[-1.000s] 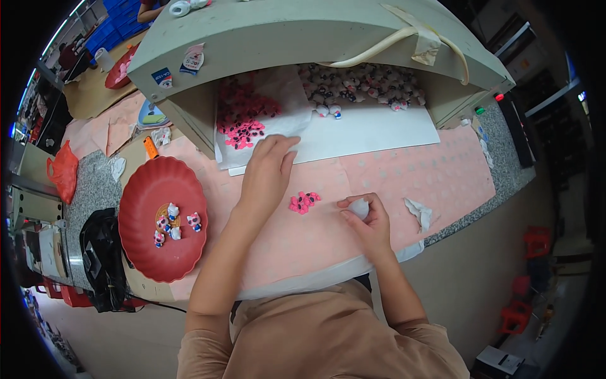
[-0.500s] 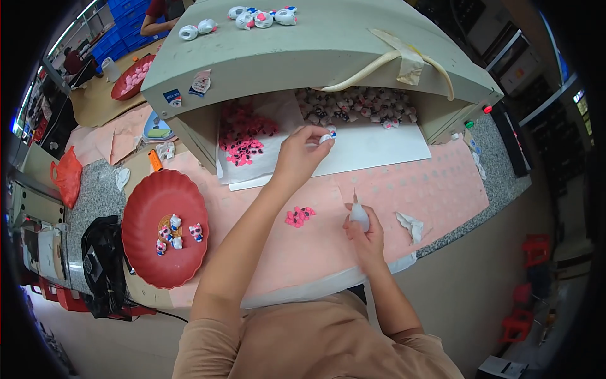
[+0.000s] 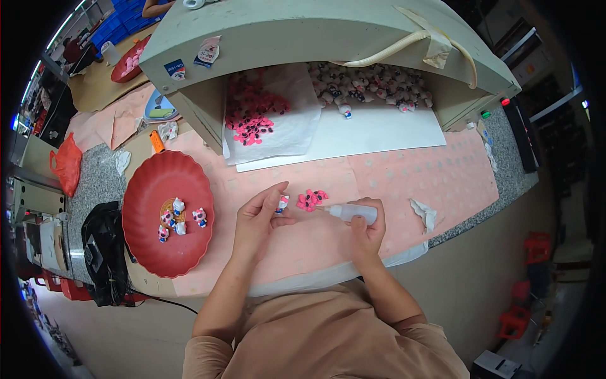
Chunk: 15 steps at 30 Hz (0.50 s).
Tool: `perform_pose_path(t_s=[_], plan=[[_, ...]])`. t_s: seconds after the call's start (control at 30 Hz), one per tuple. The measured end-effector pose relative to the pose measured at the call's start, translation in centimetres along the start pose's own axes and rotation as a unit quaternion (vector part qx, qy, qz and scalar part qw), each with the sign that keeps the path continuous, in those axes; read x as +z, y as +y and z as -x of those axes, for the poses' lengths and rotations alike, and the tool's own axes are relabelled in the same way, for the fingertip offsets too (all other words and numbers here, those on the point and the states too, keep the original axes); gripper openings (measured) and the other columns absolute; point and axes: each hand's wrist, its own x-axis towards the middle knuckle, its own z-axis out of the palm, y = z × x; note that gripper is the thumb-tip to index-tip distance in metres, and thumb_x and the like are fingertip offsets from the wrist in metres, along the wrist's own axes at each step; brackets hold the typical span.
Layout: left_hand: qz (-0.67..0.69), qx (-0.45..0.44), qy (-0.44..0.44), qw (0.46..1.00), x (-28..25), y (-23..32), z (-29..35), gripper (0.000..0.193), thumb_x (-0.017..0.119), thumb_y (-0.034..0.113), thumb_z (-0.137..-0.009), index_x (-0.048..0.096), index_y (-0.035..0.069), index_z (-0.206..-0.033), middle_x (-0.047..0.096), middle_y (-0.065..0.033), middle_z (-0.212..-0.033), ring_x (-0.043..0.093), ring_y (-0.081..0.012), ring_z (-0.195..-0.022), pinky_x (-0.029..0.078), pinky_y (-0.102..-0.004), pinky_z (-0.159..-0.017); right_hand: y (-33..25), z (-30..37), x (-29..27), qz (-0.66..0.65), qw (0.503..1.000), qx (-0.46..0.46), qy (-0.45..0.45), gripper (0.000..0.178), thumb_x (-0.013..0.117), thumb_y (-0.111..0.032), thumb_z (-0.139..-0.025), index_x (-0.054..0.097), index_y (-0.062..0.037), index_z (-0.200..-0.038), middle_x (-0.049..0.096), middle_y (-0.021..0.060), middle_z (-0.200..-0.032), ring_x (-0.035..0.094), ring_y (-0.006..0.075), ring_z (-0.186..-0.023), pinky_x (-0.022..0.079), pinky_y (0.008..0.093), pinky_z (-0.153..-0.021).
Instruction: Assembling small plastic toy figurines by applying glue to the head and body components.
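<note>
A small white cat figurine (image 3: 282, 203) with pink and blue parts is pinched between the thumb and fingers of my left hand (image 3: 255, 218). My right hand (image 3: 368, 232) grips a translucent squeeze bottle (image 3: 353, 212) lying nearly level, its thin nozzle pointing left. The nozzle tip is beside a little heap of pink pieces with dark ovals (image 3: 312, 200) on the pink sheet, between my hands. To the left, a red scalloped plate (image 3: 137, 221) bears several figurines (image 3: 178, 205).
Beyond my hands stands a grey-green box (image 3: 265, 44) with an open front. Inside are many pink pieces (image 3: 255, 120) on white paper and a mass of white figurines (image 3: 372, 88). Crumpled tissue (image 3: 424, 215) lies right; a black bag (image 3: 107, 252) is far left.
My left hand has come back from the box's opening toward me with the figurine. The bottle in my right hand has tipped from upright to nearly level, pointing left. The view has shifted slightly.
</note>
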Motion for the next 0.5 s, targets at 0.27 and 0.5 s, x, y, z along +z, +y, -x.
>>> perform_pose_path(t_s=[0.27,0.5], plan=[[-0.216,0.152,0.006,0.964,0.2,-2.3,0.6,0.051,0.061,-0.008,-0.087,0.047,0.001,-0.135,0.051,-0.0077,-0.122,0.062,-0.0127,-0.097,0.055,-0.0281,-0.086,0.2,0.0,0.9,0.167,0.966,-0.179,-0.083,0.028,0.074,-0.009,-0.080,0.057,-0.0012,-0.100,0.063,0.0112,-0.083,0.056,0.0203,-0.068,0.045,0.0291,-0.061],[-0.213,0.135,0.003,0.968,0.5,-2.3,0.8,0.048,0.062,-0.007,-0.087,0.048,-0.001,-0.132,0.060,-0.0088,-0.114,0.063,-0.0155,-0.102,0.052,-0.0271,-0.089,0.4,-0.1,1.3,0.201,0.957,-0.189,-0.096,0.035,0.079,-0.008,-0.074,0.058,-0.0019,-0.101,0.065,0.0125,-0.087,0.059,0.0246,-0.071,0.047,0.0318,-0.062]])
